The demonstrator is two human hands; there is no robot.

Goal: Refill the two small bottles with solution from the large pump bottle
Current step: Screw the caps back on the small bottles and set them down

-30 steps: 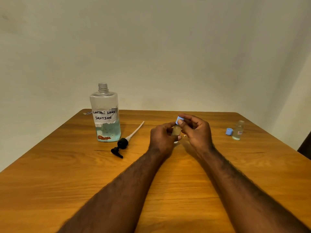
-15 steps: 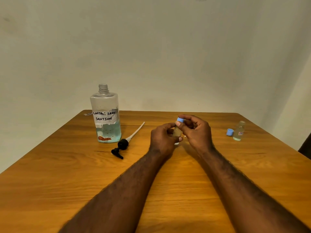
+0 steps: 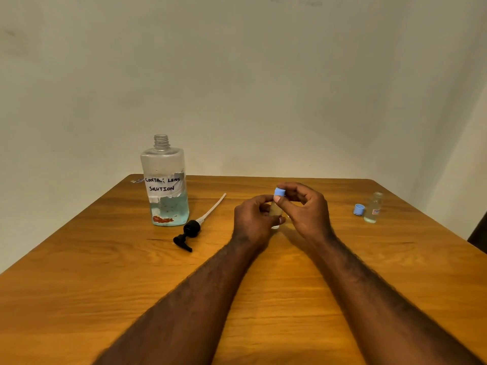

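My left hand grips a small clear bottle upright at the table's middle. My right hand pinches that bottle's blue cap between thumb and fingers, on top of the neck. The large clear bottle labelled "contact lens solution" stands open at the back left, about a third full of bluish liquid. Its black pump head with white tube lies on the table beside it. A second small bottle stands uncapped at the right, with its blue cap lying just left of it.
The wooden table ends at a pale wall behind. A dark object shows past the table's right edge. A small scrap lies at the back left corner.
My right hand's fingers have shifted slightly around the blue cap on the small bottle. Both hands stay in the same place.
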